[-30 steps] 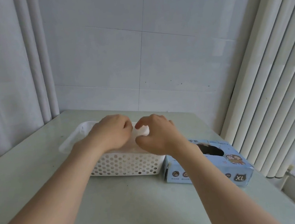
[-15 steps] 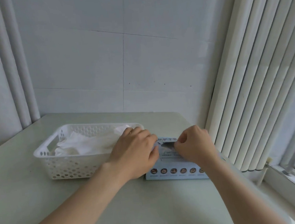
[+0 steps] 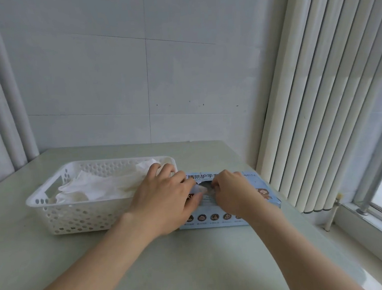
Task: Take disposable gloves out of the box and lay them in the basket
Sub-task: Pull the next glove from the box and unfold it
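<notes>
Pale table (image 3: 196, 267), white wall (image 3: 87, 84), vertical blinds (image 3: 319, 92) at right. Fingers of my left hand (image 3: 164, 199) lie flat on the glove box (image 3: 262, 190); those of my right hand (image 3: 234, 193) pinch a glove (image 3: 200, 190) at its opening, beside the basket (image 3: 51, 195).

Both hands have left the basket (image 3: 51, 191) and moved right onto the box (image 3: 261, 186). The left hand (image 3: 165, 200) now lies flat on the box's left end. The right hand (image 3: 233, 192) has curled its fingers at the opening, where a pale glove (image 3: 201, 189) edge has emerged, seemingly pinched, though the view is blurred.
</notes>
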The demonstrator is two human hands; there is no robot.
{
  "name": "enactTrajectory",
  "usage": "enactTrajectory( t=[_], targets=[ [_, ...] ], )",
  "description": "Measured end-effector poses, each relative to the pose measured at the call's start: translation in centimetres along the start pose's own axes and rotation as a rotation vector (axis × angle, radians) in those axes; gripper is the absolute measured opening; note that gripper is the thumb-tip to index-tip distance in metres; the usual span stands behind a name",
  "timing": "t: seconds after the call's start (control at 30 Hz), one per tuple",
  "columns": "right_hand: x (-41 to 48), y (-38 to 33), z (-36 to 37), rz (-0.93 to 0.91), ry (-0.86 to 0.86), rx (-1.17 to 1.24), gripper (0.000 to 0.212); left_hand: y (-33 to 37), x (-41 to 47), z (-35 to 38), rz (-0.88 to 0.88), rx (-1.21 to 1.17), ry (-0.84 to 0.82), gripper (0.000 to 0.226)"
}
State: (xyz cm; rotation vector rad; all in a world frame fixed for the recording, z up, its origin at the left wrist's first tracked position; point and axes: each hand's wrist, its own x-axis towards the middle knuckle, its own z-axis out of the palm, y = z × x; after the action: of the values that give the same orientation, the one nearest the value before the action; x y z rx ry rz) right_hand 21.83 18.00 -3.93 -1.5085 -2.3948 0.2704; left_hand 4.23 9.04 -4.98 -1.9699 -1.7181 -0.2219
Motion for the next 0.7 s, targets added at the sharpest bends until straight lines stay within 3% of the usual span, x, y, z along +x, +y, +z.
enactTrajectory(
  t=[0.2, 0.33, 0.5, 0.57, 0.7],
  targets=[
    [-0.25, -0.12, -0.26, -0.053, 0.076, 0.048, 0.014, 0.44, -0.16, -1.03, -0.012, 0.015, -0.089, 0.083],
    [-0.66, -0.07, -0.08, -0.044, 0.124, 0.113, 0.028, 0.42, -0.1, -1.08, -0.023, 0.009, -0.093, 0.085],
    [-0.97, 0.05, -0.54, -0.008, 0.246, 0.247, 0.022, 0.35, -0.03, -1.07, -0.013, 0.015, -0.103, 0.086],
    [-0.85, 0.53, -0.92, 0.018, 0.223, 0.252, 0.014, 0.33, -0.08, -1.05, -0.01, 0.021, -0.111, 0.088],
    [-0.75, 0.39, -0.49, 0.061, 0.096, 0.087, 0.028, 0.39, -0.11, -1.1, -0.011, 0.034, -0.119, 0.089]
  ],
)
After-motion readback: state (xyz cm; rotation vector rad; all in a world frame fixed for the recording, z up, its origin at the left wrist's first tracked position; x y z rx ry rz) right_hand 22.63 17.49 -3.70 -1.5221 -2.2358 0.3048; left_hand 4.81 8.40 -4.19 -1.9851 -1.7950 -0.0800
